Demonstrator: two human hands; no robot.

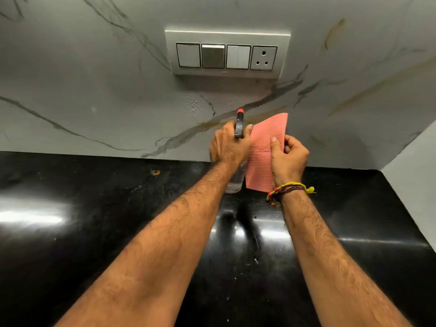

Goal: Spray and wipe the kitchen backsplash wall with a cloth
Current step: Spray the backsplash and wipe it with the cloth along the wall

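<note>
My left hand grips a clear spray bottle with a black head and red nozzle tip, which points at the marble backsplash wall. Wet spray droplets cling to the wall just below the switch plate. Beside the bottle, my right hand pinches a pink cloth between thumb and fingers; the cloth hangs flat in front of the wall. A brownish streak runs along a grey vein behind the nozzle and the cloth.
A white switch plate with three switches and a socket is mounted on the wall above the hands. The glossy black countertop runs below, with an orange speck at its back. A white side wall closes the right corner.
</note>
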